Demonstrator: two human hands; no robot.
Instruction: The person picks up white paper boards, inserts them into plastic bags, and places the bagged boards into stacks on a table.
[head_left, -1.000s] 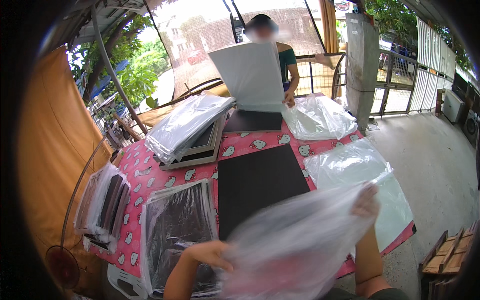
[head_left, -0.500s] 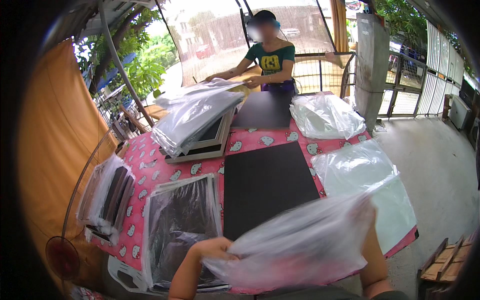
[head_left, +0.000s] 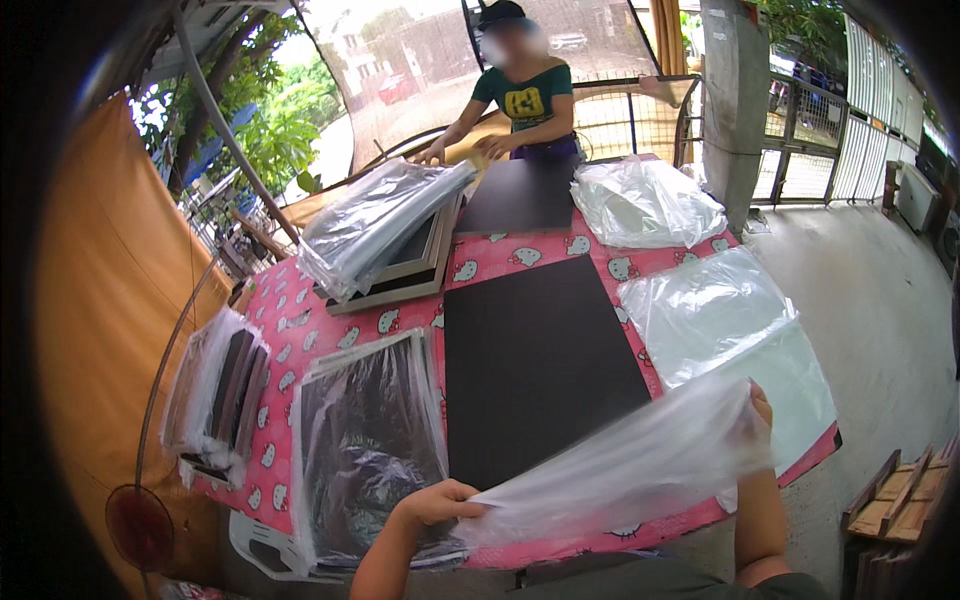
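Note:
A clear plastic bag (head_left: 620, 465) is stretched between my two hands above the table's near edge. My left hand (head_left: 445, 502) pinches one end, while my right hand (head_left: 757, 415), partly covered by the film, grips the other end higher up. Just beyond the bag lies a flat black panel (head_left: 540, 365), its near right corner behind the film. To its left, close to my left hand, sits a stack of plastic-wrapped dark panels (head_left: 370, 440). A pile of flat clear bags (head_left: 720, 320) rests beside my right hand.
Across the pink patterned table (head_left: 520, 258), a co-worker (head_left: 520, 110) handles plastic over stacked frames (head_left: 400, 290). Another dark panel (head_left: 520, 195) and a crumpled bag pile (head_left: 648, 203) lie at the back. Wrapped panels (head_left: 215, 395) stand far left; a wooden crate (head_left: 900, 495) is right.
The bag has been drawn tauter between my hands, its right end slightly farther right. The co-worker's hands have lowered the plastic onto the stacked frames. My view has tilted slightly.

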